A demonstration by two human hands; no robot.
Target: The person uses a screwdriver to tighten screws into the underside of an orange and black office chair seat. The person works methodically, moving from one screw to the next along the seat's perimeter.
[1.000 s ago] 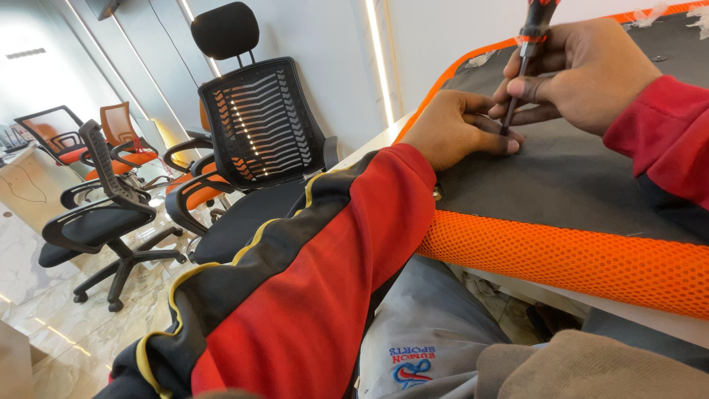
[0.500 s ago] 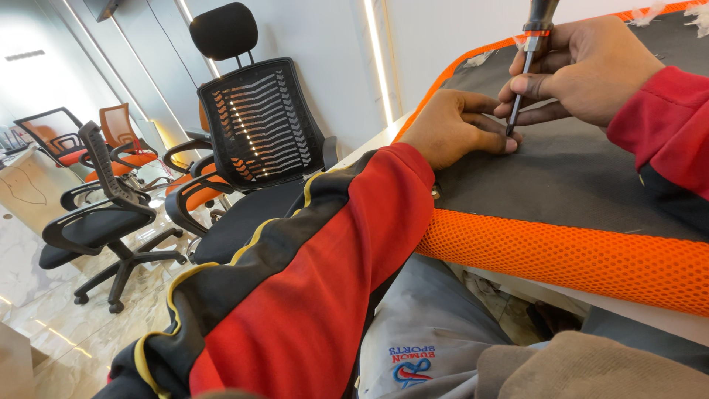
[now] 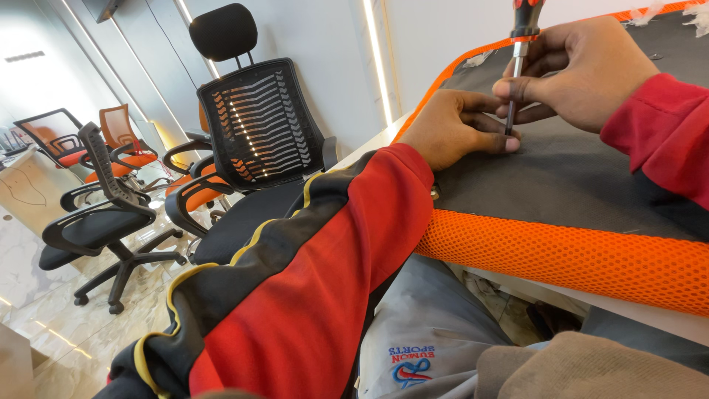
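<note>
A chair seat pad (image 3: 569, 174) lies upside down in front of me, dark fabric on its underside and orange mesh around its rim. My right hand (image 3: 591, 70) grips a screwdriver (image 3: 521, 44) with a red and black handle, held upright with its tip on the dark fabric. My left hand (image 3: 454, 125) rests on the pad, fingertips pinched around the shaft's lower end. What sits under the tip is hidden by my fingers. Both arms wear red and black sleeves.
A black mesh office chair (image 3: 255, 122) with a headrest stands to the left. Further left are another black chair (image 3: 103, 222) and orange chairs (image 3: 122, 140) on a glossy tiled floor. A white wall with a lit strip runs behind.
The screwdriver and my right hand have shifted slightly to the right and up in view. My left fingers stay at the shaft's tip.
</note>
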